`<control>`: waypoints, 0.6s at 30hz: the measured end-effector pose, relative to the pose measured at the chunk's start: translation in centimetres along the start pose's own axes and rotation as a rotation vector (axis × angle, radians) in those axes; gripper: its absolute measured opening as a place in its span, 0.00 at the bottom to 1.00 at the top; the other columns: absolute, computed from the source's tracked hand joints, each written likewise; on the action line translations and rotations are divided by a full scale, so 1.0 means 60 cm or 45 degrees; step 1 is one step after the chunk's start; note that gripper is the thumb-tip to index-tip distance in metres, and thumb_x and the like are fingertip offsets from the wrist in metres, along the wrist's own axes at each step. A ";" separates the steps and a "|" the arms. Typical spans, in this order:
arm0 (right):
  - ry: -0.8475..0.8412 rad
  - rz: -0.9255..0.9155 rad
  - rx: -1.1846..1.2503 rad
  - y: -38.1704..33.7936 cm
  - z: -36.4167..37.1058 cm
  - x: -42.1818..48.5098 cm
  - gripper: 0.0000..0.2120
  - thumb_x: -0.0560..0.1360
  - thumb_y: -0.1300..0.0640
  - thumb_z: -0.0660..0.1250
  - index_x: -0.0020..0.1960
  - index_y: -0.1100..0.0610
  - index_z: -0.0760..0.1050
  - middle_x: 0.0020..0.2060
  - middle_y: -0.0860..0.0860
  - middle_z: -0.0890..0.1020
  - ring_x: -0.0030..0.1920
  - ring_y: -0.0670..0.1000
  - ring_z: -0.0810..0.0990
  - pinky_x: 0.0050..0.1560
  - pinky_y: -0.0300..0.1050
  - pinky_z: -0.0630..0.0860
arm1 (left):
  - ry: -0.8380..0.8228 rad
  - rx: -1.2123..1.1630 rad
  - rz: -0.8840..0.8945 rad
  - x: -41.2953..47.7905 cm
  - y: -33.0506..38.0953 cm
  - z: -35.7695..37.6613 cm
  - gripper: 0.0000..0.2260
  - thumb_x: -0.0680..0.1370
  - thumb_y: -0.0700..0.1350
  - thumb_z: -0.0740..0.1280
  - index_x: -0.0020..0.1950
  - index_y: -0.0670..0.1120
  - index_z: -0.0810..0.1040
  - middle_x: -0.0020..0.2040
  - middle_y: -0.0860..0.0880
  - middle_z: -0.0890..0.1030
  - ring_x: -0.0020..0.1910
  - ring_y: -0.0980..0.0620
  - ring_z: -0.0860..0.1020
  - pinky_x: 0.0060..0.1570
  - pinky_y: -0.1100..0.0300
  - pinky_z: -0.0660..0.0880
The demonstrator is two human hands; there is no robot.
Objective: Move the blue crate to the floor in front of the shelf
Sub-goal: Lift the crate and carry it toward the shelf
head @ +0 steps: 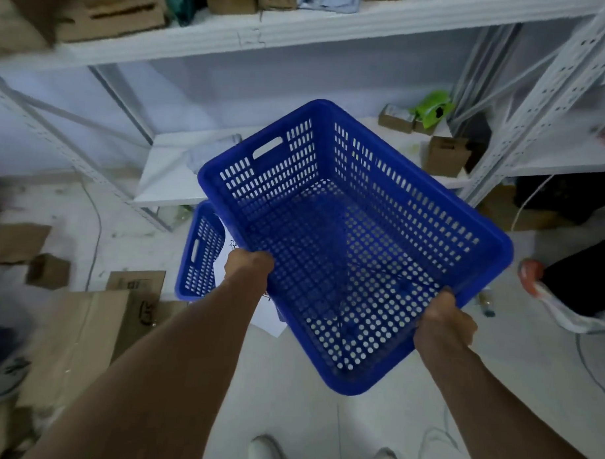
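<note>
An empty blue perforated plastic crate (349, 237) hangs in the air, tilted, above the floor in front of the white metal shelf (253, 38). My left hand (248, 267) grips its near-left rim. My right hand (443, 320) grips the near-right rim. A second blue crate (199, 256) stands on the floor beneath and to the left, mostly hidden by the held one.
Flattened cardboard boxes (81, 335) lie on the floor at left. Small boxes (446, 155) and a green bag (432, 110) sit on the low shelf. Another person's shoe (539, 292) is at right. White paper (274, 317) lies under the crates. My own shoes (262, 451) show at the bottom.
</note>
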State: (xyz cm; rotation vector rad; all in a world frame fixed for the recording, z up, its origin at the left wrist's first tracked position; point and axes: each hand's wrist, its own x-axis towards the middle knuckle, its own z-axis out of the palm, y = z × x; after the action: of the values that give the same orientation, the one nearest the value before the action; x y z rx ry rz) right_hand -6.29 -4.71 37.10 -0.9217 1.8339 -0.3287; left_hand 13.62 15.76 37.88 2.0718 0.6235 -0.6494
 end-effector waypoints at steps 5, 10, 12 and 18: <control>-0.056 -0.027 -0.067 0.027 0.107 -0.065 0.28 0.77 0.40 0.63 0.58 0.66 0.77 0.48 0.60 0.82 0.39 0.59 0.77 0.38 0.50 0.72 | 0.053 -0.064 -0.050 0.066 -0.030 -0.113 0.13 0.73 0.37 0.64 0.57 0.39 0.73 0.44 0.41 0.77 0.40 0.42 0.78 0.31 0.55 0.74; -0.088 -0.045 -0.171 0.055 0.191 -0.107 0.26 0.75 0.39 0.64 0.52 0.64 0.78 0.41 0.57 0.80 0.38 0.59 0.79 0.39 0.51 0.77 | 0.037 -0.154 -0.156 0.125 -0.069 -0.188 0.17 0.73 0.35 0.66 0.61 0.40 0.75 0.51 0.41 0.79 0.49 0.40 0.81 0.51 0.46 0.82; -0.085 -0.059 -0.215 0.068 0.219 -0.111 0.25 0.74 0.39 0.64 0.49 0.62 0.78 0.42 0.58 0.82 0.38 0.59 0.81 0.42 0.53 0.81 | 0.064 -0.206 -0.216 0.149 -0.080 -0.201 0.16 0.74 0.34 0.67 0.61 0.41 0.75 0.49 0.42 0.79 0.47 0.41 0.81 0.52 0.44 0.82; -0.061 -0.139 -0.286 0.101 0.268 -0.106 0.21 0.73 0.41 0.64 0.48 0.60 0.77 0.41 0.56 0.81 0.39 0.59 0.82 0.44 0.55 0.83 | 0.047 -0.299 -0.328 0.190 -0.119 -0.212 0.09 0.75 0.33 0.64 0.52 0.42 0.77 0.48 0.43 0.79 0.48 0.40 0.81 0.53 0.43 0.82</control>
State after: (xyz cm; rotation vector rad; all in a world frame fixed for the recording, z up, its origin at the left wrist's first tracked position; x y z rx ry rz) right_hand 6.32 6.86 30.53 -1.1770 1.8049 -0.1676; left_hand 20.28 32.26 32.77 1.8045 0.9524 -0.6504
